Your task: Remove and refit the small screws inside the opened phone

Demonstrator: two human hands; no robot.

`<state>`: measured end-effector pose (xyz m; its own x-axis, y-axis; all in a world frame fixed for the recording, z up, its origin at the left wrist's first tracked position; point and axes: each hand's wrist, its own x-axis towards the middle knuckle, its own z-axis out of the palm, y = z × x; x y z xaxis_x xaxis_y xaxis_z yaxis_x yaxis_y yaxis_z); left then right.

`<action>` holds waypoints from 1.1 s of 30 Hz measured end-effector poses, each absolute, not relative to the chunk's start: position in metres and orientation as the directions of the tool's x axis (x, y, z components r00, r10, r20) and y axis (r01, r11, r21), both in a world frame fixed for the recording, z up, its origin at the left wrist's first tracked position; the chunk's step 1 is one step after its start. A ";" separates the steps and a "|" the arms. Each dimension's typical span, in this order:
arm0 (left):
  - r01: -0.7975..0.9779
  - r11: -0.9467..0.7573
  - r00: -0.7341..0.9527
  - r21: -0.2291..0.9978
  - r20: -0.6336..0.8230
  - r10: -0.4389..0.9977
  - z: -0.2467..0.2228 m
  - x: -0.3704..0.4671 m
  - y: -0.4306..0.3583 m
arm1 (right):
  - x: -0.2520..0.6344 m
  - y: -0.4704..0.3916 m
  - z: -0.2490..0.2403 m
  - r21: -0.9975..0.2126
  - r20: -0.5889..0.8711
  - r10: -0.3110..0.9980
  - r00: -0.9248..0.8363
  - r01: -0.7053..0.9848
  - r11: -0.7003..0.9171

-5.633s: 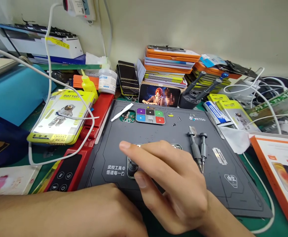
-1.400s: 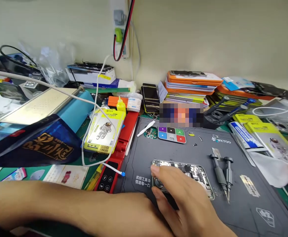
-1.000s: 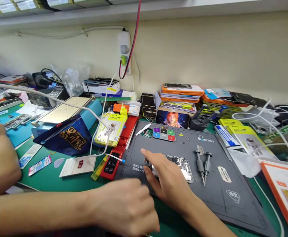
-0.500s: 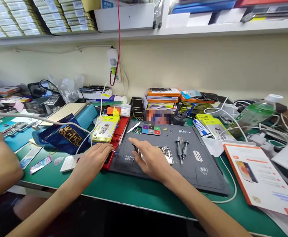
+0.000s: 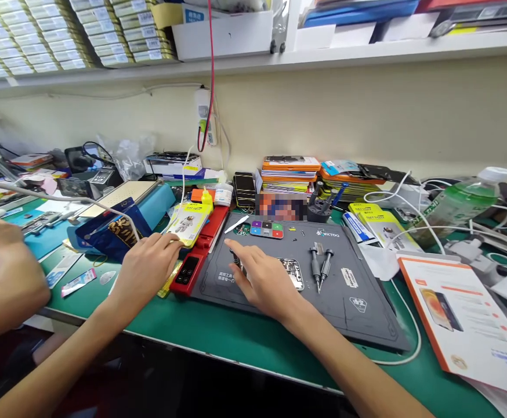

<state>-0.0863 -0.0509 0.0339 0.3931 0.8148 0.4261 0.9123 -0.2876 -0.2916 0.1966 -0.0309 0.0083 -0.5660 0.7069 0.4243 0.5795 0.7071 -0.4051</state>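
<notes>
My left hand (image 5: 147,268) has its fingers curled together at the lower edge of a yellow battery package (image 5: 188,223), left of a red device (image 5: 189,273); what it grips, if anything, is hidden. My right hand (image 5: 266,278) is closed round a dark screwdriver (image 5: 235,255) over the grey mat (image 5: 257,310). Beside and partly under that hand lies an opened phone (image 5: 294,273) with its inner parts showing. Two more screwdrivers (image 5: 321,266) rest to the right of the phone. A tray with coloured squares (image 5: 266,229) sits behind it.
Another person's hand and forearm (image 5: 14,267) are at the far left. A blue pouch (image 5: 118,232) stands beside my left hand. At the right are a green bottle (image 5: 462,203), white cables and an orange-edged box (image 5: 466,319). Stacked boxes (image 5: 289,174) line the wall.
My left hand has moved left off the red device, uncovering it. My right hand keeps the screwdriver in nearly the same place. The other person's arm has shifted, and the view has turned slightly.
</notes>
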 end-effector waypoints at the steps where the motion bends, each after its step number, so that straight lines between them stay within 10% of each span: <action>1: 0.913 -0.293 0.395 -0.284 0.432 0.811 0.034 -0.087 -0.050 | 0.197 -0.031 0.008 -0.410 0.420 0.712 -0.563 0.583 0.702; 12: 0.900 -0.433 0.400 -0.050 0.490 0.774 0.035 -0.072 -0.041 | 0.195 -0.030 0.005 -0.427 0.494 0.718 -0.491 0.582 0.692; 33: 0.664 -0.722 0.717 0.195 0.108 0.688 0.023 0.038 0.012 | 0.290 0.013 0.040 -0.826 0.468 0.884 -0.015 0.349 0.443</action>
